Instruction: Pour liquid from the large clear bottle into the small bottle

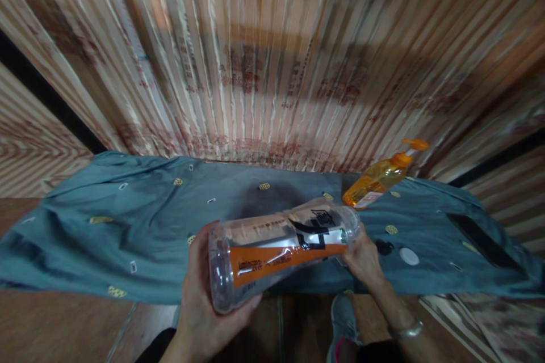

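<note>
A clear plastic bottle (276, 244) with an orange and black printed label lies tilted sideways in the air between my hands. Its broad base end rests in my left hand (213, 289), the fingers wrapped round it. At the other end my right hand (360, 252) grips the bottle near its neck; the mouth is hidden there. A round white lid (409, 256) lies flat on the cloth to the right of my right hand. Beyond that hand stands a pump bottle (377, 181) of amber liquid with an orange pump head.
A blue-green patterned cloth (149, 210) covers the low table. A dark flat slab (485, 241), perhaps a phone, lies at the right, and a small dark object (384, 247) sits by the lid. Striped curtains (255, 68) hang close behind the table.
</note>
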Tool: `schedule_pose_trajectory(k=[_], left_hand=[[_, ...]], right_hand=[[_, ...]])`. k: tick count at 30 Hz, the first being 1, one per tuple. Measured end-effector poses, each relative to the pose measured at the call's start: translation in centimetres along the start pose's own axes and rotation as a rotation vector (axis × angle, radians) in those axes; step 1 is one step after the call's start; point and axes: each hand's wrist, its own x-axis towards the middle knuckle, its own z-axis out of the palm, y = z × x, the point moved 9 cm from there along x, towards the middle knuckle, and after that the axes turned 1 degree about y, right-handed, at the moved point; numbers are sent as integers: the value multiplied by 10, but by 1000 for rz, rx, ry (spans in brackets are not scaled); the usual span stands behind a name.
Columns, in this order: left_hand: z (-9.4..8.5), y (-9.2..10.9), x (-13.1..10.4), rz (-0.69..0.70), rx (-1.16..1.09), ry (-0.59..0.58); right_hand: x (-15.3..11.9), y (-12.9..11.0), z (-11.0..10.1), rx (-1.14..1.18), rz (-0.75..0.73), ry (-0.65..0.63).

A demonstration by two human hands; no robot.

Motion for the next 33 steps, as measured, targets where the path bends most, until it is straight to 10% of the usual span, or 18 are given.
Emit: schedule_pose_trajectory(k=[33], left_hand=[[-3,-8,-1,4,-3,-11]], right_hand=[[1,-12,-6,18,-71,22]])
